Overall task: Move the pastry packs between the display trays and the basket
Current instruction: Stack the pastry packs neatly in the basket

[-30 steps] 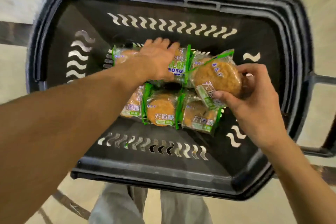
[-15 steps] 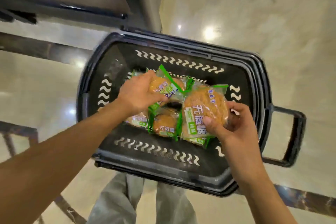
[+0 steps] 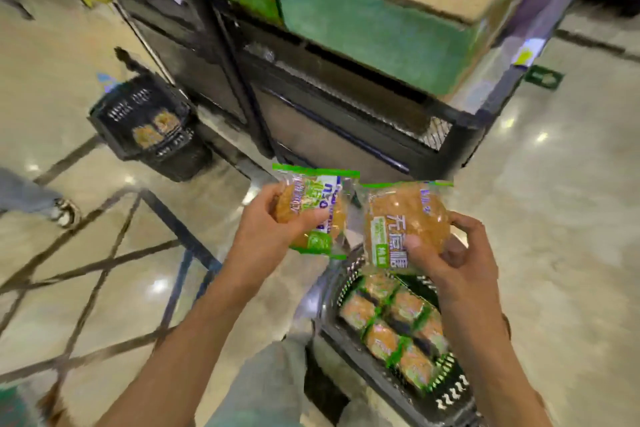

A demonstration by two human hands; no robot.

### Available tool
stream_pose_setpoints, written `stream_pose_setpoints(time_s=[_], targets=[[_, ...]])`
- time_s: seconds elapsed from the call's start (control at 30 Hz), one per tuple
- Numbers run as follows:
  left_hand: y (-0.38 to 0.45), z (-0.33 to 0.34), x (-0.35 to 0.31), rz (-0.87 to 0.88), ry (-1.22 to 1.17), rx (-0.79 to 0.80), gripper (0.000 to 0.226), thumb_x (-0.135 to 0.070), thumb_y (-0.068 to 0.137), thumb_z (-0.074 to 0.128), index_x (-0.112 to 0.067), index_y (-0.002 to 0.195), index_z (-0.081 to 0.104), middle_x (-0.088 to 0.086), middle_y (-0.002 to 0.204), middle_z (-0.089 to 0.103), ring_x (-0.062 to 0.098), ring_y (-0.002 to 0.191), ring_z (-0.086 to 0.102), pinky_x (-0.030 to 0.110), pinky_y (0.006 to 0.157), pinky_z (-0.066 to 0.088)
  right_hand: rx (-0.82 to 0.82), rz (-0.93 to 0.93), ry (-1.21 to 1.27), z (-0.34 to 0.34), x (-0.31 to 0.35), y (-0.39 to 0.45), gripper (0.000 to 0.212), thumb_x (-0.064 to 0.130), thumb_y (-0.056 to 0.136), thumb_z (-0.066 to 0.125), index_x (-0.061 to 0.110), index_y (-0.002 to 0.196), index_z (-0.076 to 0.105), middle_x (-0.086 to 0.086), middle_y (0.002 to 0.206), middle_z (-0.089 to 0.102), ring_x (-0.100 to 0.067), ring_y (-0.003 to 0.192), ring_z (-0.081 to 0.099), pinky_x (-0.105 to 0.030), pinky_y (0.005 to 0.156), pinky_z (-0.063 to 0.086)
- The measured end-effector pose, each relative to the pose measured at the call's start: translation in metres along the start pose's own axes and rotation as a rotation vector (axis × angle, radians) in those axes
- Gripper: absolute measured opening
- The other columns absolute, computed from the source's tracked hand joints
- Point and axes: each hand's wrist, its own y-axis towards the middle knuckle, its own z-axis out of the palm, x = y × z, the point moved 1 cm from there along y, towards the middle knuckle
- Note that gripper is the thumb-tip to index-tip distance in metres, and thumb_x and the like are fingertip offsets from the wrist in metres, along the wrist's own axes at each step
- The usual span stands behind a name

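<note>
Head view, blurred by motion: both hands are raised above the floor, each with one pastry pack. The left hand (image 3: pixel 268 229) has its grip closed on the left pastry pack (image 3: pixel 313 210), thumb across the front of the clear wrapper and fingers behind it; the pack has green edges and a white and blue label over a round golden pastry. The right hand (image 3: pixel 450 250) has its grip closed on the right pastry pack (image 3: pixel 403 222), thumb pressed on the lower front and fingers curled round the right edge and back; this pack shows white characters and a green strip. The two packs are side by side at about the same height, just apart. Below the right hand sits the black basket (image 3: pixel 446 402) on the floor, holding more pastry packs (image 3: pixel 394 322) of the same kind in rows. Ahead stands a dark display stand (image 3: pixel 346 114) with a mesh panel at one corner, and on top of it a green-sided display tray (image 3: pixel 381 35) with a brown bottom. To the left, well apart from the hands, a second black basket (image 3: pixel 152 125) holds a couple of packs. The pale glossy floor (image 3: pixel 554 218) carries dark inlaid lines.
</note>
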Motion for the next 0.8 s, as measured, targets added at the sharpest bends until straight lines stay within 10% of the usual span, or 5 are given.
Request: stream_pose_setpoints(time_s=[0.5, 0.6, 0.8], targets=[[0.095, -0.273, -0.101, 0.012, -0.43, 0.043, 0.038, -0.023, 0.084, 0.066, -0.011, 0.12, 0.066, 0.012, 0.113, 0.075, 0.023, 0.093, 0.071, 0.035, 0.077, 0.059, 0.112, -0.1, 0.06, 0.313, 0.118, 0.045, 0.052, 0.015, 0.067, 0.08, 0.017, 0.114, 0.058, -0.012, 0.102, 0.077, -0.03, 0.092, 0.074, -0.039, 0.076, 0.062], [0.135, -0.289, -0.117, 0.018, -0.443, 0.042, 0.038, -0.023, 0.083, 0.07, -0.011, 0.119, 0.065, 0.011, 0.11, 0.075, 0.022, 0.089, 0.073, 0.04, 0.081, 0.059, 0.104, -0.063, 0.08, 0.347, 0.13, 0.069, 0.061, 0.021, 0.065, 0.089, 0.015, 0.117, 0.057, -0.011, 0.103, 0.077, -0.034, 0.096, 0.073, -0.048, 0.081, 0.06], [0.23, -0.247, -0.159, 0.034, -0.489, 0.154, 0.043, -0.018, 0.076, 0.083, -0.01, 0.114, 0.065, 0.013, 0.106, 0.075, 0.021, 0.085, 0.071, 0.034, 0.074, 0.061, -0.036, -0.109, 0.147, 0.343, 0.168, 0.141, 0.056, 0.011, 0.066, 0.077, 0.012, 0.117, 0.054, -0.009, 0.101, 0.077, -0.024, 0.091, 0.075, -0.024, 0.068, 0.058]])
